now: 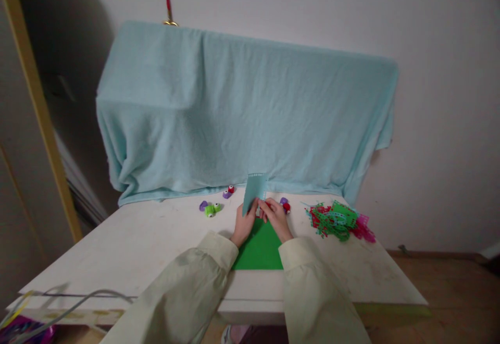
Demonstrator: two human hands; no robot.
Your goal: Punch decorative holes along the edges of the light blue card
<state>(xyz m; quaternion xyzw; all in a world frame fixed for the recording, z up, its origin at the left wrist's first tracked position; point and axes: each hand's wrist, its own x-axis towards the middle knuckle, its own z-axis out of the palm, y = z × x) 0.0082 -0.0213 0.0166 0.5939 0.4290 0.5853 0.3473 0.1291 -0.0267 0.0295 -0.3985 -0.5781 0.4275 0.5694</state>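
My left hand (245, 222) grips a light blue sheet (253, 192) by its lower part and holds it upright. Small cut-outs run along the sheet's top and right edges. At the sheet's lower right, my right hand (275, 216) has its thumb and fingers pinched together; whatever sits between the fingertips is too small to make out. Below both hands, a plain green sheet (260, 253) lies flat on the white table (156, 250), partly covered by the hands and sleeves.
Left of the hands are a lime-green figure with eyes (213, 209) and a purple-and-red one (228, 193). Another purple-and-red piece (286, 207) is behind my right hand. Punched scraps (336, 221) are heaped at right. A blue cloth (242, 109) hangs behind; a cable (89, 294) crosses the left front edge.
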